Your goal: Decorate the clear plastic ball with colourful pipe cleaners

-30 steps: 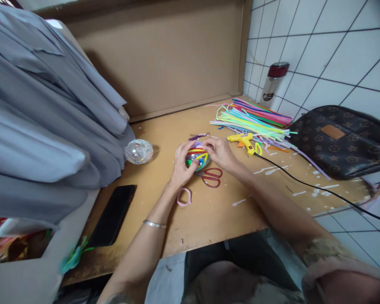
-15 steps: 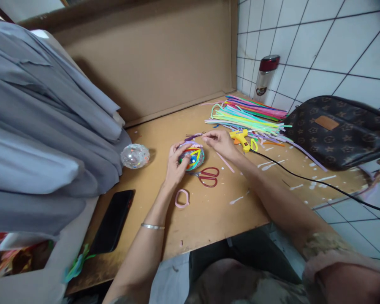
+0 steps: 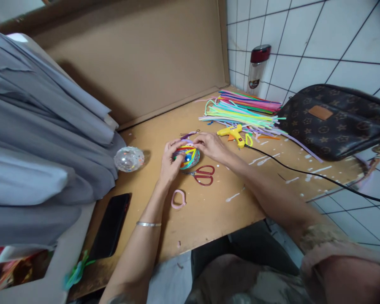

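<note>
Near the middle of the table, my left hand (image 3: 171,162) is wrapped round a clear ball (image 3: 194,160) covered in coloured pipe cleaners, with yellow, red and teal strips and a blue spot showing. My right hand (image 3: 211,146) has its fingertips pinched together at the ball's upper right edge, beside a lilac strip; what they pinch is too small to make out. A dark purple strip (image 3: 189,134) with a small loop at its end sticks out behind the ball. Red-handled scissors (image 3: 204,175) lie just in front, their blades partly hidden by the ball.
To the right are a yellow glue gun (image 3: 232,133) with a black cord, bundled pipe cleaners (image 3: 240,112), a bottle (image 3: 258,69) and a brown bag (image 3: 335,122). Leftward sit another clear ball (image 3: 129,159), a phone (image 3: 111,226) and grey cloth (image 3: 50,126). A pink loop (image 3: 178,199) lies in front.
My right hand has moved left and down, from beside the dark purple strip's end to the ball's edge. My left hand stays on the ball. The whole view has shifted slightly.
</note>
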Demonstrator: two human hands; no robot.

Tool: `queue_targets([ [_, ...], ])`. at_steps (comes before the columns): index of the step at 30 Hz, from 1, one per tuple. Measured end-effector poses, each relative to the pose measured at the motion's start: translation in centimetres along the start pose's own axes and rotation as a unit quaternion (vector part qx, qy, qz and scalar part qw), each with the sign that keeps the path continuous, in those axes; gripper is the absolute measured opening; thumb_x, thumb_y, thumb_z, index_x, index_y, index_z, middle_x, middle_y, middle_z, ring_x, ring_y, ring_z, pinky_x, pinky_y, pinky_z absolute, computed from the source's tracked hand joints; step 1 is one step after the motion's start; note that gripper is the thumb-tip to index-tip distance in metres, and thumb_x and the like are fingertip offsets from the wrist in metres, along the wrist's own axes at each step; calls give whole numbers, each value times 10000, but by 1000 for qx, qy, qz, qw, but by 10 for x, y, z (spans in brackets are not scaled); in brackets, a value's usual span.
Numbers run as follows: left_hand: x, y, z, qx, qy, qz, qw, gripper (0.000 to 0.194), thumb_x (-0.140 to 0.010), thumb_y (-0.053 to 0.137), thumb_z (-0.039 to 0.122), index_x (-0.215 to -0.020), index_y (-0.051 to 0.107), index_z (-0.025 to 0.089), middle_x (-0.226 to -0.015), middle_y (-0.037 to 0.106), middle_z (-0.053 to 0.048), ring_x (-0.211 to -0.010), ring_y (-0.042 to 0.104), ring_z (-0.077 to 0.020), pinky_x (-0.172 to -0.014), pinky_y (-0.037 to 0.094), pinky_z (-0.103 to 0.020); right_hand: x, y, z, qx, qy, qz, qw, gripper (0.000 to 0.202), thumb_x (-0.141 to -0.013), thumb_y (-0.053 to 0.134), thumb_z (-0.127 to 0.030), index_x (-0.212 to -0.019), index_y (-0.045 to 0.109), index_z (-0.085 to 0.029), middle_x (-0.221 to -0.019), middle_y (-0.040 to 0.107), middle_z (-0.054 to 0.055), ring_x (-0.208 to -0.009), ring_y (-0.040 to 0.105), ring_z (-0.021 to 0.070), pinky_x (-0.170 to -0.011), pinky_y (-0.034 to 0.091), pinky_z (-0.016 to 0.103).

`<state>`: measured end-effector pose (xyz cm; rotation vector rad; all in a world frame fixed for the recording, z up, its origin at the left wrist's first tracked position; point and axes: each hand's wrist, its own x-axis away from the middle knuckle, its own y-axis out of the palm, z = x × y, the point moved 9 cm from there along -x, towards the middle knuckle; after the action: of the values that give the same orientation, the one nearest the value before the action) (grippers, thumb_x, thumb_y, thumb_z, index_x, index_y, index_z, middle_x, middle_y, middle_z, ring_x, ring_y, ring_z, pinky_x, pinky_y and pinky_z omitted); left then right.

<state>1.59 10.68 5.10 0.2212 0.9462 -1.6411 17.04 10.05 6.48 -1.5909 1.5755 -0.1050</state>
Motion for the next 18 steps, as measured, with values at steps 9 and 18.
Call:
queue_targets([
  [9,5,0,-1,6,9,23,1000,364,-827,606,299,-1181,684,277,-1248,612,-55,-1219,548,-256,-1094,424,-469,1,1,0,12,-8,12,1000,179,-895,539,-143,-851,711,-164,-906,698,71,-819,592,173,-744,407,281],
  [18,17,-4,-19,85,-32,56,994,729,-832,659,506,-1468,392,272,-1346,576,-112,-1229,570,-267,-1068,449,-444,-1,-5,18,-105,33,100,989,130,-827,588,-164,-752,693,-173,-796,717,34,-752,609,161,-710,442,274],
])
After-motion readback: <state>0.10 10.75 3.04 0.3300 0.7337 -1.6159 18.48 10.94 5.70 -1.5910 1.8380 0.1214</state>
